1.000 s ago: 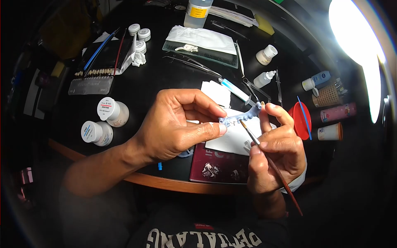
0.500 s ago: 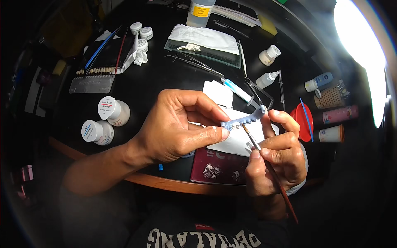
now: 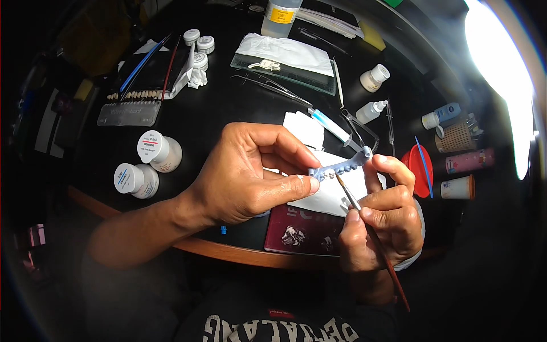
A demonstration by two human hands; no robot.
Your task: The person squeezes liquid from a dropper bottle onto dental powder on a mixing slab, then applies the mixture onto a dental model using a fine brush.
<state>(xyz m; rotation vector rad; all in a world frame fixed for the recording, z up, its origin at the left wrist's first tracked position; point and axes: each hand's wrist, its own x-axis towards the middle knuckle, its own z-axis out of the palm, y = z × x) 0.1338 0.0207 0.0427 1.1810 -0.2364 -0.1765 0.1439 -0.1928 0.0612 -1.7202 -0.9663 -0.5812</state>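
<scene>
Between thumb and fingers, my left hand point(image 3: 245, 179) pinches the left end of a blue-grey dental model point(image 3: 345, 167). A few whitish teeth point(image 3: 328, 175) show along the model's row. My right hand point(image 3: 387, 219) grips a fine paintbrush point(image 3: 372, 239) with a dark red handle and a metal ferrule. Its pointed bristle tip is at the row of teeth, near the whitish ones; whether it touches cannot be made out. The raised index finger of the right hand is close to the model's right end. White paper point(image 3: 310, 196) lies below the hands.
Two powder jars point(image 3: 158, 149) stand left of my left hand. Beyond the hands lie a syringe point(image 3: 330, 125), tweezers point(image 3: 273, 86) and a glass slab point(image 3: 285, 73). A red dish point(image 3: 419, 174) sits to the right. A maroon booklet point(image 3: 279, 231) with white smears is near the table edge point(image 3: 228, 255).
The table things appear slightly farther right in the view. The model and brush keep nearly the same pose, with the brush tip only slightly shifted along the teeth.
</scene>
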